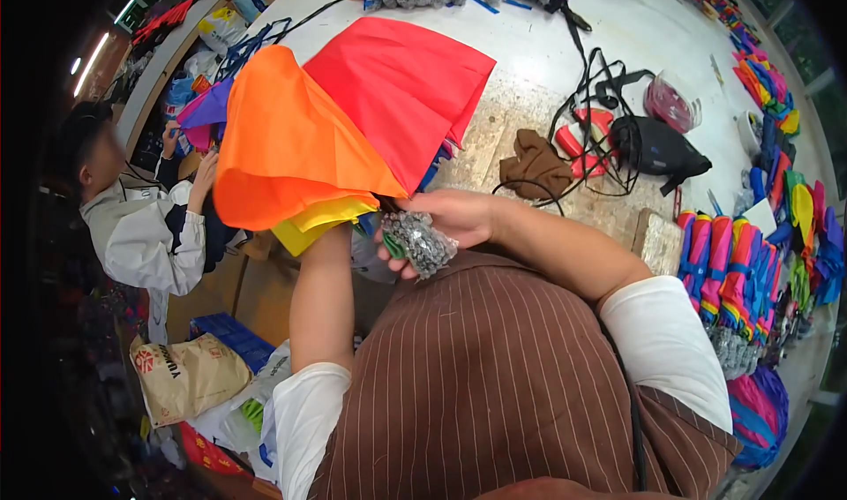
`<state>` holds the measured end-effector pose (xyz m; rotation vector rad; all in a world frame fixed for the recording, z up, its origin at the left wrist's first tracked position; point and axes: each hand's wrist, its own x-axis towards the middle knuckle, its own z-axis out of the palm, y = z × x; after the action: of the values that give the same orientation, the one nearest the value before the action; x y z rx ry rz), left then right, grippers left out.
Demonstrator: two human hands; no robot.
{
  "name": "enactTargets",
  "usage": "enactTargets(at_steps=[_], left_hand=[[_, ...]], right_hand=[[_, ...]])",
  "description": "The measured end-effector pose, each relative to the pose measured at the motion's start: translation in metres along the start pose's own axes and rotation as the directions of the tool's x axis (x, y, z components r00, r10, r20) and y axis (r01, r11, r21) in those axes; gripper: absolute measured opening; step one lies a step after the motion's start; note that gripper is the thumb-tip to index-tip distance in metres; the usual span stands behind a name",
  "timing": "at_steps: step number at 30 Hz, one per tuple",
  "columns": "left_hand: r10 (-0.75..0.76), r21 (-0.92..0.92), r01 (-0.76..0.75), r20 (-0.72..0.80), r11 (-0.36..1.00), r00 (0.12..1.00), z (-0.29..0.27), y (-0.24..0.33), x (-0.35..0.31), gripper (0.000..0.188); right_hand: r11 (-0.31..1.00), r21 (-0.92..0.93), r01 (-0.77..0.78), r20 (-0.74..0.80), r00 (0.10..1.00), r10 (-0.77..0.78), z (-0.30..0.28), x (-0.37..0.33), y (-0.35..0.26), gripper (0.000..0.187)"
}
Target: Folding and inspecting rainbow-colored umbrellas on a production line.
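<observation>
A folding umbrella (401,103) with red, orange and yellow panels spreads loosely in front of me, its cloth slack and partly fanned out. My right hand (450,218) is closed around its handle end, which is wrapped in clear bubbled plastic (416,242). A bit of green shows between the fingers there. My left forearm (322,297) reaches up beneath the orange and yellow cloth. That cloth covers the left hand, so its fingers and grip are hidden.
On the worn white table lie a brown cloth (536,165), a black pouch (657,147) with tangled straps, and a clear plastic tub (672,103). Bundled rainbow umbrellas (728,266) line the right side. At left, another person (146,226) handles purple cloth. Bags (190,376) sit below.
</observation>
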<state>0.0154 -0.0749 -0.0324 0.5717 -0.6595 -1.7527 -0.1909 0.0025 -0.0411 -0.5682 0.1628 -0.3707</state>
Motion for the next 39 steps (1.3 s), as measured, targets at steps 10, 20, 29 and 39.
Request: enactTargets(at_steps=[10, 20, 29, 39], left_hand=[[-0.131, -0.068, 0.132, 0.015, 0.989, 0.991, -0.016, -0.007, 0.019, 0.052], [-0.211, -0.177, 0.228, 0.108, 0.958, 0.971, -0.032, -0.003, 0.032, 0.049], [-0.103, -0.282, 0.183, 0.275, 0.942, 0.956, 0.018, -0.032, -0.006, 0.046], [0.175, 0.292, -0.128, -0.140, 0.948, 0.975, 0.051, 0.010, -0.090, 0.026]], right_hand=[[0.959, -0.118, 0.259, -0.132, 0.953, -0.274, -0.054, -0.054, -0.028, 0.105], [0.655, -0.739, -0.159, -0.365, 0.911, -0.191, 0.044, -0.047, -0.057, 0.082], [0.556, -0.820, 0.136, -0.296, 0.731, -0.615, -0.006, -0.014, 0.032, 0.062], [0.945, -0.027, 0.325, -0.179, 0.929, -0.324, -0.049, -0.063, 0.016, 0.019]])
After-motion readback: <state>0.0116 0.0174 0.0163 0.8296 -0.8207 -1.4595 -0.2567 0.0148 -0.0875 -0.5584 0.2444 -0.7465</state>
